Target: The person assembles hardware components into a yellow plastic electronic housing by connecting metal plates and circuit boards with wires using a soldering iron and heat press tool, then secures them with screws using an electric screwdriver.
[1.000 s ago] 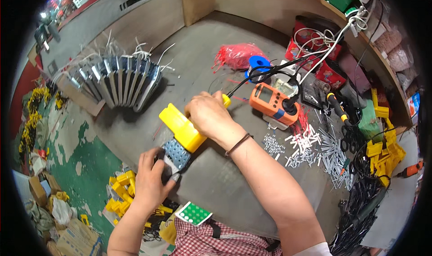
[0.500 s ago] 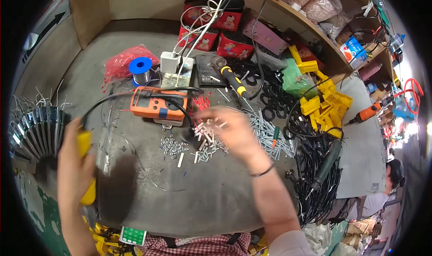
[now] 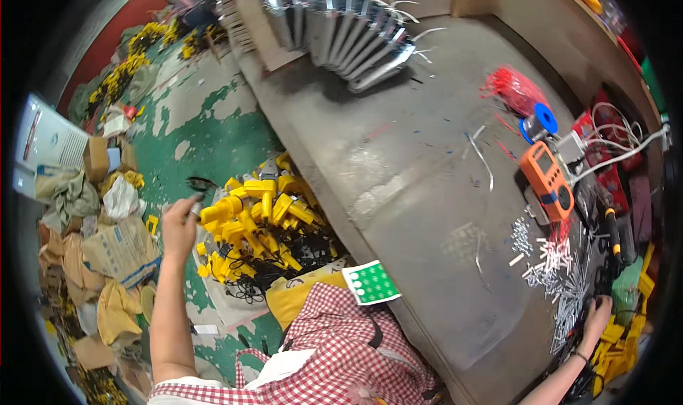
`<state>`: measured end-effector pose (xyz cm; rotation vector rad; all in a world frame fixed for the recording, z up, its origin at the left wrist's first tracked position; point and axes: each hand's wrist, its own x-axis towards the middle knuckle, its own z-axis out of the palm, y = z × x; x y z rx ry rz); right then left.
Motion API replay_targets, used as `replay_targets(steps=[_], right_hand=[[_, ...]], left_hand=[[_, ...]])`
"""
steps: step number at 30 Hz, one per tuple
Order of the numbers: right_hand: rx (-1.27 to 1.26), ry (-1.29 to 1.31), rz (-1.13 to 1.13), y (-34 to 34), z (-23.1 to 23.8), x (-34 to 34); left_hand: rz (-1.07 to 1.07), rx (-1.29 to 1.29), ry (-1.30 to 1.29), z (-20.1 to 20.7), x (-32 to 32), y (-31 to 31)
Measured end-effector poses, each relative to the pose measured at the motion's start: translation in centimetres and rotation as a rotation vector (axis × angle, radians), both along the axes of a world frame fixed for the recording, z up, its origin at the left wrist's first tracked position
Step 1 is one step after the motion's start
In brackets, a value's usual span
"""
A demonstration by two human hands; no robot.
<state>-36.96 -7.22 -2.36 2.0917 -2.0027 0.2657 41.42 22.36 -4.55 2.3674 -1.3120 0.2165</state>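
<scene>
My left hand is stretched out over the floor on the left, fingers pinched together. Its fingertips are beside a yellow housing at the edge of a heap of yellow parts. A black loop shows just above the fingers; whether they hold it or the housing cannot be made out. My right hand is low at the right of the table, beside long silver screws and black parts. Its fingers are partly hidden, so any hold is unclear.
The grey table carries an orange meter, a blue solder spool, a bag of red pieces and small nuts. A fan of metal-cased pieces stands at the far edge. Sacks and cartons lie on the left.
The view has swung left, bringing the floor and yellow heap in. My left hand, which held a yellow piece with a black cable, is now over that heap. My right hand has left the white sleeves.
</scene>
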Motion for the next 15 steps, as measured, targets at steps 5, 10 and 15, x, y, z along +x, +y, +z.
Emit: replay_targets(steps=[5, 10, 15], right_hand=[[-0.023, -0.116, 0.173, 2.7, 1.7, 6.6], [0.079, -0.220, 0.192, 5.7, 2.5, 11.7], [0.123, -0.354, 0.206, 6.9, 3.7, 15.4]], left_hand=[[-0.053, 0.241, -0.196, -9.3, -1.3, 4.4], [0.439, -0.261, 0.079, -12.5, 3.2, 5.3], [0.599, -0.913, 0.717, -3.7, 11.8, 6.5]])
